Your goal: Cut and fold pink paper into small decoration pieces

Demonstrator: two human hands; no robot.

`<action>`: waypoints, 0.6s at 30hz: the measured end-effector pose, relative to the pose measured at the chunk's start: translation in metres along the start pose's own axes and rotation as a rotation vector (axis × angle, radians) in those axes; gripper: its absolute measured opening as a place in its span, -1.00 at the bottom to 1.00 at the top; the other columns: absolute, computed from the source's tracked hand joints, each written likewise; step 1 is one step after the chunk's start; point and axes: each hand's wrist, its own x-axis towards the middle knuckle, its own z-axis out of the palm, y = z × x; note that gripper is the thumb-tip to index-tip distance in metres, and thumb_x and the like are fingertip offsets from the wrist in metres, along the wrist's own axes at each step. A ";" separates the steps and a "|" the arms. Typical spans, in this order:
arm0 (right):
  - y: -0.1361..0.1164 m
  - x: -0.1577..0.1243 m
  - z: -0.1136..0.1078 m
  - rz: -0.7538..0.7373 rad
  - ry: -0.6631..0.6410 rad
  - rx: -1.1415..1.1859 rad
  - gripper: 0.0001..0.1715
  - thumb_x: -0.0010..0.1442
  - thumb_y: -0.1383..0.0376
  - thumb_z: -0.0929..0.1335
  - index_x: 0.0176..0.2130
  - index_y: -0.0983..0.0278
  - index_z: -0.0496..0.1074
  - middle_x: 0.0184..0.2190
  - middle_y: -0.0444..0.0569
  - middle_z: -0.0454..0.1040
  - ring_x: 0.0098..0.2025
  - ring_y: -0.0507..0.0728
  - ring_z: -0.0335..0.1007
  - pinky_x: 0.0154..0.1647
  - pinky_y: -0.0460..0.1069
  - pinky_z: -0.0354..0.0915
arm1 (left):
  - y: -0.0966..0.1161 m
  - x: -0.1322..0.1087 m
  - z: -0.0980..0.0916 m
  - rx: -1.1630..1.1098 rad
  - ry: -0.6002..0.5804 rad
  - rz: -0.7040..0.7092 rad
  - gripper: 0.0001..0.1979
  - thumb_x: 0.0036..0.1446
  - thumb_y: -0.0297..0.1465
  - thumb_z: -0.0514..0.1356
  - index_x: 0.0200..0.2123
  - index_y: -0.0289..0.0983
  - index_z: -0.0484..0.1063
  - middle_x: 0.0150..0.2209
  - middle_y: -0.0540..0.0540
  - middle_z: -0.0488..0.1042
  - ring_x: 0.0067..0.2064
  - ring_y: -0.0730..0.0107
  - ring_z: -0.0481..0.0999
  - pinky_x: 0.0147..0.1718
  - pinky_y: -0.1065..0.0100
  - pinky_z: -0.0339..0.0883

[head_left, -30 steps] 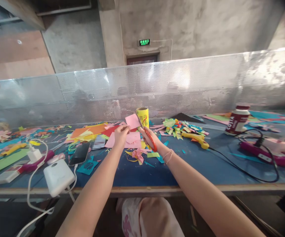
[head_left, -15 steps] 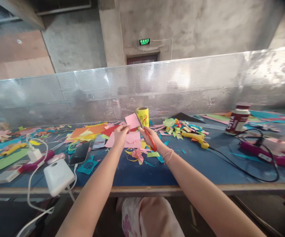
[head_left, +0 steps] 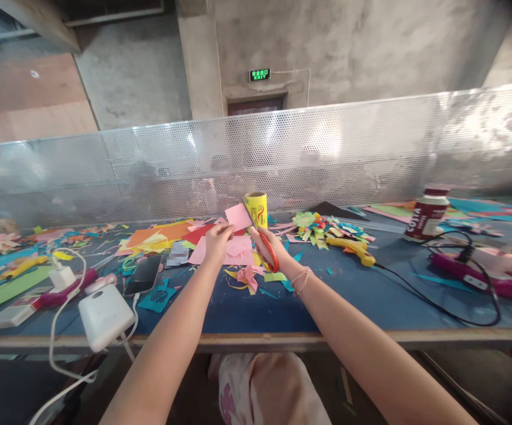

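Observation:
Between the fingertips of my left hand [head_left: 218,241] is a small pink paper square [head_left: 237,216], held up above the table. My right hand [head_left: 273,247] grips a pair of scissors [head_left: 270,251] by the orange-red handles, with the blades pointing up along the paper's right edge. Whether the blades touch the paper I cannot tell. Just behind the scissors stands a yellow cardboard tube [head_left: 259,209]. Larger pink paper sheets [head_left: 238,251] lie below my left hand. A crumpled pink paper flower [head_left: 248,277] rests nearer to me, among scraps.
A yellow glue gun [head_left: 353,251] with a black cord lies right of my hands. A brown-red bottle [head_left: 427,213] stands farther right. To the left are a phone [head_left: 144,275], a white power bank [head_left: 106,317] and cables. A perforated metal screen [head_left: 171,171] runs along the back.
Both hands stay almost in place. The scissors' handles and blades have shifted very slightly beside the paper square.

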 end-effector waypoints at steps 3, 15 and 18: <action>-0.001 -0.001 -0.001 0.010 -0.012 0.024 -0.46 0.04 -0.19 0.17 -0.49 0.23 0.11 -0.72 -0.23 0.07 -0.70 -0.05 0.02 -0.72 -0.14 0.00 | 0.000 0.000 0.000 0.014 0.005 0.001 -0.83 -0.29 -0.36 0.30 -0.53 -0.31 0.46 -0.63 0.03 0.36 -0.55 0.52 0.30 -0.49 0.42 0.20; -0.015 -0.008 -0.005 0.058 -0.092 0.168 -0.48 0.05 -0.17 0.17 -0.45 0.23 0.13 -0.68 -0.24 0.07 -0.73 -0.09 -0.06 -0.78 -0.14 -0.03 | 0.002 0.000 -0.001 0.017 0.002 0.001 -0.85 -0.29 -0.38 0.28 -0.55 -0.31 0.47 -0.63 0.03 0.35 -0.57 0.55 0.25 -0.52 0.44 0.14; -0.015 -0.007 -0.007 0.068 -0.081 0.163 -0.47 0.05 -0.17 0.18 -0.43 0.23 0.17 -0.68 -0.24 0.07 -0.74 -0.09 -0.05 -0.79 -0.14 -0.03 | 0.001 0.002 -0.002 0.008 0.021 0.004 -0.84 -0.30 -0.38 0.29 -0.54 -0.31 0.47 -0.61 0.01 0.38 -0.56 0.55 0.26 -0.52 0.45 0.14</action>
